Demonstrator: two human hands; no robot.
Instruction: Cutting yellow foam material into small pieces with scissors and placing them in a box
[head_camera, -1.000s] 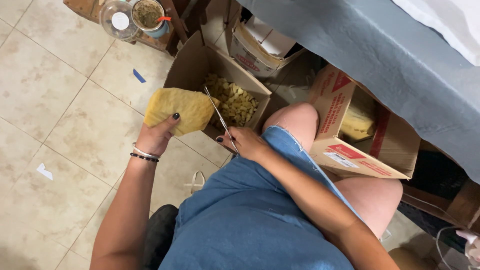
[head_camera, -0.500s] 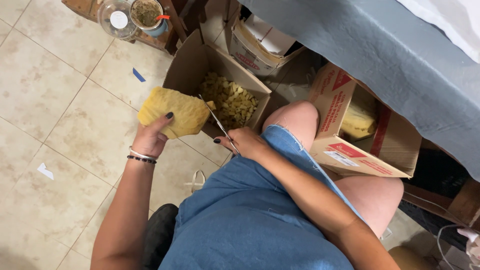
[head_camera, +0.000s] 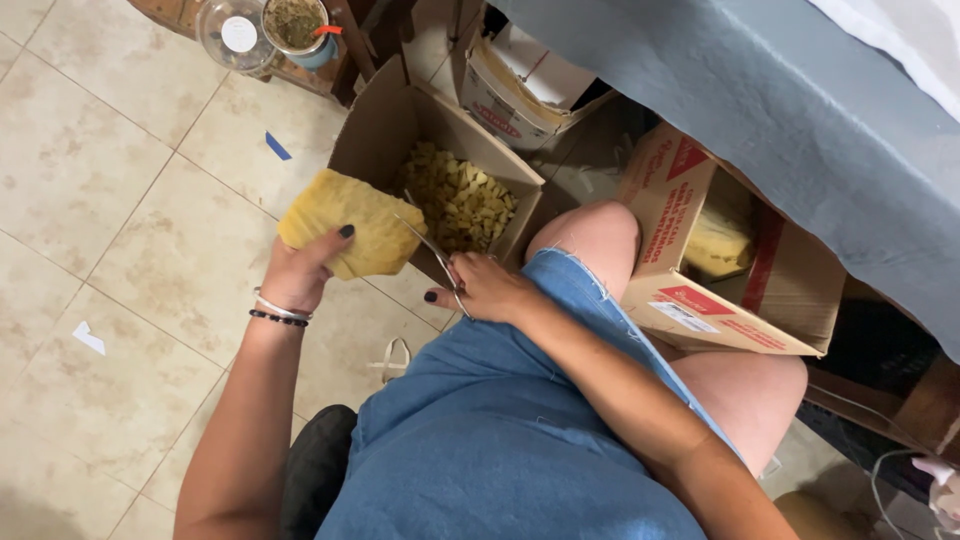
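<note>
My left hand (head_camera: 300, 272) grips a thick yellow foam-like slab (head_camera: 345, 220) and holds it above the floor beside an open cardboard box (head_camera: 385, 125). My right hand (head_camera: 482, 290) is closed on the handles of metal scissors (head_camera: 432, 250), whose blades point up toward the slab's right edge. The box holds several small yellow cut pieces (head_camera: 462, 198). My right hand rests on my denim-covered lap near my bare knee (head_camera: 592, 232).
A second cardboard box (head_camera: 700, 300) with a yellow block (head_camera: 722, 235) inside lies on its side at right. Behind it a white carton (head_camera: 520, 85) stands under a grey cloth (head_camera: 760, 110). Two jars (head_camera: 265, 25) stand at top left. Beige floor tiles (head_camera: 100, 200) spread left.
The left hand has brought the slab slightly lower and closer to the scissors; the right hand stays on the lap holding them.
</note>
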